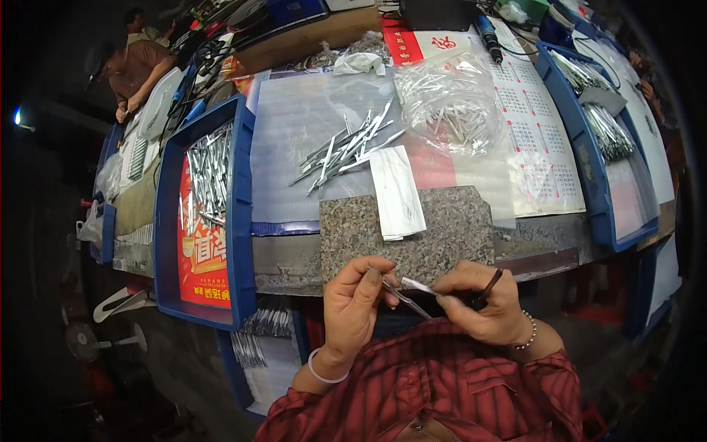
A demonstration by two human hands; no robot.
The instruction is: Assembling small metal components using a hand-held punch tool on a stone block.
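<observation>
Between the thumb and fingers of my left hand (352, 303) is a slim silvery metal rod (403, 298), tilted down to the right. My right hand (480, 303) is closed, pinching a small white strip (417, 285) close to the rod. A dark pen-like tool (491, 283) also sticks up out of the right hand's grip. Both hands are just in front of a speckled stone slab (456, 221). A folded white sheet (398, 195) lies on the slab, its far end overlapping a loose pile of similar metal rods (342, 153).
On the left stands a blue tray (243, 199) with many rods; another blue tray (600, 180) with bundled rods is at right. A clear plastic bag (449, 96) of thin white pieces lies beyond the slab. Below the table edge sits another blue bin (276, 368). A person (140, 70) works far left.
</observation>
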